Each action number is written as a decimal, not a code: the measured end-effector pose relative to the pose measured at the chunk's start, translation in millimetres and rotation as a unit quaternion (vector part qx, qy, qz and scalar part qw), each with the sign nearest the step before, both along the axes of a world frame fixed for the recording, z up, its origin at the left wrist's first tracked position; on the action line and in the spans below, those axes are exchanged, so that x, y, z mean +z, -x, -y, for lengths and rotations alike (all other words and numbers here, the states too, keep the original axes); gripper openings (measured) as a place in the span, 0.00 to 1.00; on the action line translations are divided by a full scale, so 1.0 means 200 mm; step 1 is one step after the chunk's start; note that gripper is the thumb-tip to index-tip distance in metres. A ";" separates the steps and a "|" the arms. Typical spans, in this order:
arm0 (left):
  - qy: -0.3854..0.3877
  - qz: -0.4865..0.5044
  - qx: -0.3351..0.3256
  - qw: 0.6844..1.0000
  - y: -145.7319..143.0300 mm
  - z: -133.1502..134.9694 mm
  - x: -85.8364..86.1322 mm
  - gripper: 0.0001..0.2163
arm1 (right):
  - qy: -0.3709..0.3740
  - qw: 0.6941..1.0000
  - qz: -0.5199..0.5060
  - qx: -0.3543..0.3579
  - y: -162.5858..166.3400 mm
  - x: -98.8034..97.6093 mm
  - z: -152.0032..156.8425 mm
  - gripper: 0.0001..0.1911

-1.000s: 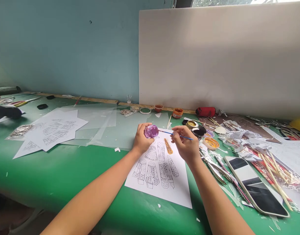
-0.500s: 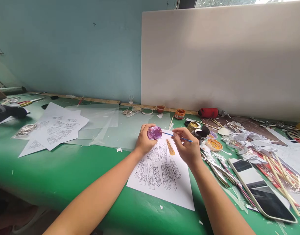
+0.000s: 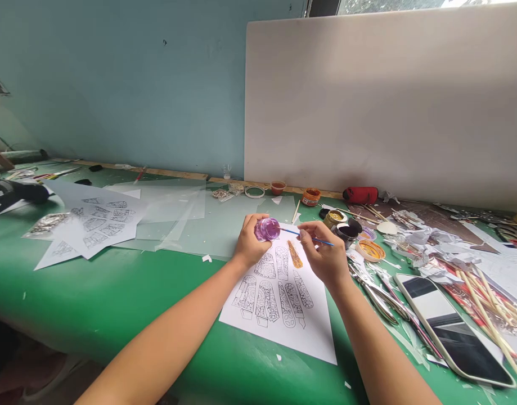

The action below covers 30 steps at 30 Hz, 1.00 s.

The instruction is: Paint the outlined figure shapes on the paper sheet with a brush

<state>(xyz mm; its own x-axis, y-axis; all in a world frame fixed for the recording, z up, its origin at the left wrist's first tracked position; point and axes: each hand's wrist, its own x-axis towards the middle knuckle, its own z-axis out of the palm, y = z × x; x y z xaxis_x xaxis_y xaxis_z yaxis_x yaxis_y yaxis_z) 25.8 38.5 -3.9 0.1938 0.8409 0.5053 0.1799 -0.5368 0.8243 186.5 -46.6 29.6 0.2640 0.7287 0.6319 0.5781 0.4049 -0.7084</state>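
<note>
My left hand (image 3: 252, 241) is wrapped round a small jar of purple paint (image 3: 267, 229), tilted so its mouth faces right. Between the fingers of my right hand (image 3: 323, 250) is a thin blue paintbrush (image 3: 315, 238), its tip at the jar's mouth. Both hands are above a white sheet (image 3: 313, 334) printed with black outlined, patterned shapes. A slim tapered piece coloured golden brown (image 3: 295, 255) lies on the sheet's upper part, below the brush.
Open paint pots (image 3: 311, 196), an orange-smeared lid (image 3: 370, 250), pliers (image 3: 374, 292), a phone (image 3: 454, 332) and wooden sticks (image 3: 486, 306) crowd the right side. More printed sheets (image 3: 102, 219) lie at left beside clear plastic sheets (image 3: 199, 236). A white board (image 3: 380, 101) stands behind.
The top printed sheet at left has its upper edge lifted and shifted left. My hands, the jar and the brush stay nearly the same; the view has shifted slightly.
</note>
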 end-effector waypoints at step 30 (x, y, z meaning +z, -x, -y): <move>0.009 0.007 -0.002 1.000 0.01 -0.01 0.00 0.26 | -0.003 0.998 -0.056 0.031 0.01 -0.03 -0.01 0.05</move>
<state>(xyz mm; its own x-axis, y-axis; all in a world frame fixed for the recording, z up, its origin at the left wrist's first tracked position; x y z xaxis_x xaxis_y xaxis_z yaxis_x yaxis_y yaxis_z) 23.8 41.4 -4.8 0.1891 0.8489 0.4935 0.1662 -0.5230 0.8359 185.4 -45.0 23.9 0.2877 0.7419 0.6057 0.4681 0.4428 -0.7647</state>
